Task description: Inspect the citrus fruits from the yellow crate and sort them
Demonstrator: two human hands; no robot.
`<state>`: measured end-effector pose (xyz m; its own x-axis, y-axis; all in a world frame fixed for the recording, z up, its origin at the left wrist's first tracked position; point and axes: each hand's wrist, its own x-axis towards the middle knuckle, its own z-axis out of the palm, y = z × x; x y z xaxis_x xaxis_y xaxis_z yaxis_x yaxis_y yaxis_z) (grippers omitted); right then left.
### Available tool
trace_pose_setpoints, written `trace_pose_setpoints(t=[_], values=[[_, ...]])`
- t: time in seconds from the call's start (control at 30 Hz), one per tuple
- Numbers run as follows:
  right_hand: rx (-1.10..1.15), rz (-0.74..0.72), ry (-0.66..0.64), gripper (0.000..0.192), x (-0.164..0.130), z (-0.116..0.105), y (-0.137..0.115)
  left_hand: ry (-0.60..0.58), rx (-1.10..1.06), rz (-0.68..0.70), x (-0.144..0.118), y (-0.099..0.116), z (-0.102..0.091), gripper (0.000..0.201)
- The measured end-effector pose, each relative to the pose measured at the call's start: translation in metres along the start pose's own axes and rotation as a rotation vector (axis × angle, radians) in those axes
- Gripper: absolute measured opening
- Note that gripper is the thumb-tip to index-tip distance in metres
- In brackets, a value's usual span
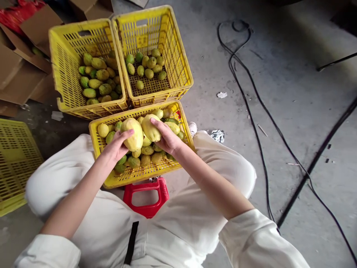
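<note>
My left hand (118, 143) grips a large, pale yellow oval fruit (133, 134), its thumb lying across the skin. Beside it, my right hand (167, 137) is closed around another pale yellow oval fruit (151, 128). Both fruits are held up over a shallow yellow plastic crate (150, 174) between my knees. Smaller yellow and green fruits (134, 162) of similar shape fill much of that crate; my hands hide some of them. The exact kind of fruit is not certain from this view.
Two deeper yellow crates, a left one (63, 67) and a right one (178, 56), stand beyond, holding similar fruits. A red plastic stool (146, 214) shows below me. Cardboard boxes (16, 74) lie left, near another yellow crate (16, 163). Black cables (258, 98) cross the floor right.
</note>
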<state>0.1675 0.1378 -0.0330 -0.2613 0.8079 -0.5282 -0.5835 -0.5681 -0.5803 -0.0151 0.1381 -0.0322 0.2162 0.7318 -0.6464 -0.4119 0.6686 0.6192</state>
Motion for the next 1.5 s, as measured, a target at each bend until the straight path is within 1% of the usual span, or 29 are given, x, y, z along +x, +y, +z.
trace_pose_setpoints(t=[0.07, 0.1, 0.2, 0.27, 0.33, 0.4, 0.47, 0.53, 0.6, 0.67, 0.77, 0.8, 0.87, 0.97, 1.03, 1.1, 1.17, 1.27, 1.33, 1.43, 1.5], values=[[0.029, 0.028, 0.01, 0.037, 0.001, 0.0, 0.001, -0.031, -0.003, -0.004, -0.002, -0.001, 0.003, 0.063], [0.048, 0.05, 0.005, 0.036, 0.002, -0.001, 0.0, -0.044, -0.013, 0.001, -0.003, -0.001, 0.005, 0.061], [0.109, 0.107, -0.021, 0.036, 0.005, -0.006, -0.005, -0.051, -0.067, 0.018, -0.004, 0.004, 0.008, 0.046], [0.125, 0.1, -0.017, 0.035, 0.007, -0.009, -0.008, -0.034, -0.078, 0.03, -0.005, 0.008, 0.008, 0.038], [0.106, 0.058, 0.009, 0.032, 0.007, -0.01, -0.009, -0.032, -0.049, 0.054, -0.005, 0.011, 0.008, 0.035], [0.067, 0.013, 0.025, 0.032, 0.004, -0.009, -0.009, -0.056, 0.0, 0.085, -0.005, 0.01, 0.007, 0.04], [0.027, -0.007, 0.011, 0.038, 0.001, -0.007, -0.008, -0.072, 0.036, 0.09, -0.005, 0.007, 0.007, 0.053], [0.006, 0.002, -0.009, 0.043, -0.003, -0.005, -0.006, -0.072, 0.047, 0.055, -0.004, 0.003, 0.007, 0.064], [0.004, 0.017, -0.004, 0.044, -0.003, -0.005, -0.003, -0.065, 0.043, 0.02, -0.004, 0.001, 0.008, 0.068], [0.019, 0.026, 0.004, 0.04, -0.001, -0.007, -0.003, -0.063, 0.03, 0.006, -0.005, 0.003, 0.009, 0.062], [0.055, 0.024, -0.018, 0.034, 0.006, -0.014, -0.006, -0.017, -0.046, -0.005, -0.007, 0.011, 0.011, 0.036], [0.06, 0.023, -0.029, 0.032, 0.008, -0.017, -0.008, 0.007, -0.076, -0.016, -0.008, 0.014, 0.012, 0.031], [0.06, 0.003, -0.047, 0.036, 0.011, -0.02, -0.011, 0.035, -0.103, -0.031, -0.007, 0.017, 0.011, 0.027], [0.039, -0.065, -0.071, 0.051, 0.008, -0.019, -0.014, 0.004, -0.049, 0.006, -0.005, 0.016, 0.008, 0.025], [0.002, -0.096, -0.1, 0.059, 0.003, -0.014, -0.013, -0.007, -0.025, 0.049, -0.004, 0.013, 0.007, 0.031], [-0.027, -0.083, -0.124, 0.062, -0.001, -0.008, -0.01, 0.011, -0.034, 0.065, -0.004, 0.009, 0.009, 0.04], [-0.03, -0.031, -0.118, 0.059, -0.005, -0.003, -0.006, 0.047, -0.055, 0.048, -0.006, 0.007, 0.012, 0.048], [-0.037, 0.052, -0.046, 0.05, -0.008, 0.001, -0.003, 0.089, -0.038, -0.011, -0.007, 0.006, 0.014, 0.051], [-0.028, 0.083, 0.012, 0.042, -0.008, 0.0, -0.003, 0.08, -0.011, -0.038, -0.007, 0.007, 0.012, 0.045], [0.04, 0.107, 0.067, 0.032, -0.007, -0.006, -0.006, 0.093, -0.035, -0.039, -0.008, 0.009, 0.005, 0.026], [0.08, 0.134, 0.068, 0.031, -0.008, -0.01, -0.006, 0.117, -0.06, -0.052, -0.009, 0.01, 0.001, 0.026]])
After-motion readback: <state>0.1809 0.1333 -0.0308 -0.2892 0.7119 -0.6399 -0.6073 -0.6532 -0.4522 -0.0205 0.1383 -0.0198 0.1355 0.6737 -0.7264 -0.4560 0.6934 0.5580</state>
